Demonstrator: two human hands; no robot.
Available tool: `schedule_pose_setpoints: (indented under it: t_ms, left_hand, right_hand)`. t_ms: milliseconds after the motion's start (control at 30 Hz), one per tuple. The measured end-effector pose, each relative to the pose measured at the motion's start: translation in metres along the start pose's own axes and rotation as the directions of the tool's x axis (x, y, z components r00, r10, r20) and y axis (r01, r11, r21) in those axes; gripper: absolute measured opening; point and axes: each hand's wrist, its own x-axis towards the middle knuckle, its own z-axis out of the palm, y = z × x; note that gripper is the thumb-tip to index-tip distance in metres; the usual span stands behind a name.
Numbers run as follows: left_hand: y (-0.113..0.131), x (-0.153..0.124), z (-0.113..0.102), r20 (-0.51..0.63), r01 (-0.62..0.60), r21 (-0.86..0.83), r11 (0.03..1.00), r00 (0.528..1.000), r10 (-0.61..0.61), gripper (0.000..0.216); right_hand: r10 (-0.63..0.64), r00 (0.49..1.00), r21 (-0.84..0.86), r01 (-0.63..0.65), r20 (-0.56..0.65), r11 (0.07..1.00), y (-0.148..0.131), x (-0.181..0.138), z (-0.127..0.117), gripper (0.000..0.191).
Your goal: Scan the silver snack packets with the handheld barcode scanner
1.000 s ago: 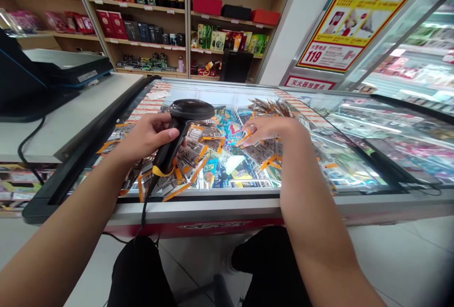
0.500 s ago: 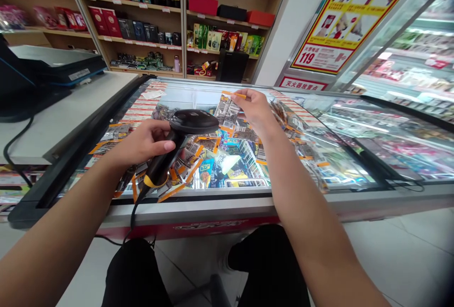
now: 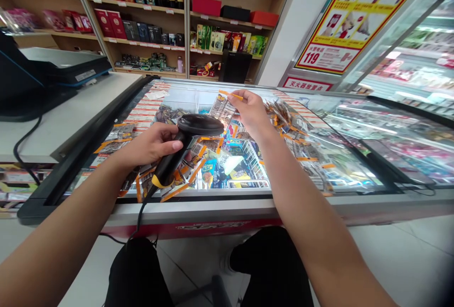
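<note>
My left hand [image 3: 158, 144] is wrapped round the handle of a black barcode scanner [image 3: 200, 125], its head turned to the right. A cable runs from the handle, past a yellow band, down over the freezer's front edge. Between thumb and fingers, my right hand [image 3: 250, 108] pinches the top corner of a small snack packet [image 3: 222, 108] with an orange edge. The packet hangs just beyond the scanner head, its lower part lit. Several similar orange-edged packets [image 3: 187, 174] lie on the glass under my left hand, and more packets [image 3: 296, 132] lie right of my right forearm.
The glass-topped chest freezer [image 3: 248, 198] stands before me, with colourful bags and a white wire basket [image 3: 253, 160] visible through the glass. To the left is a counter [image 3: 24, 136] with a dark machine. Stocked shelves [image 3: 142, 42] stand behind.
The packet in my right hand has tilted and come slightly left, closer to the scanner head. A bright patch now shows on it. The whole view has shifted slightly.
</note>
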Motion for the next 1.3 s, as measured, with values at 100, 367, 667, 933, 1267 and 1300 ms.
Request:
schedule_pose_setpoints:
  t_ms: [100,367,667,933,1267,1300]
  left_hand:
    - [0.0,0.0,-0.001,-0.005,0.024,0.002,1.0,1.0,-0.024,0.041]
    - [-0.002,-0.002,-0.002,-0.112,0.008,-0.008,1.0,0.994,-0.009,0.047]
    - [-0.01,-0.002,-0.007,-0.316,-0.033,-0.01,0.999,0.948,0.028,0.054]
    - [-0.01,-0.002,-0.007,-0.348,-0.05,-0.003,0.999,0.936,0.046,0.057]
    - [-0.01,-0.002,-0.009,-0.293,-0.053,-0.001,0.999,0.955,0.051,0.058]
    - [-0.009,-0.002,-0.008,-0.283,-0.057,0.003,0.998,0.958,0.055,0.058]
  right_hand:
    - [-0.007,1.0,0.002,0.007,-0.004,1.0,0.002,0.001,0.0,0.026]
    - [0.034,0.999,0.069,-0.031,-0.041,0.997,0.007,0.003,0.002,0.02]
    - [0.169,0.981,-0.059,-0.164,0.098,0.985,0.02,-0.005,0.02,0.026]
    - [0.089,0.946,-0.528,0.094,0.311,0.844,0.004,-0.015,0.011,0.022]
    - [0.418,0.893,-0.909,-0.023,0.169,0.417,0.002,0.002,-0.06,0.032]
    - [0.385,0.905,-0.891,-0.013,0.182,0.454,0.002,0.004,-0.059,0.027]
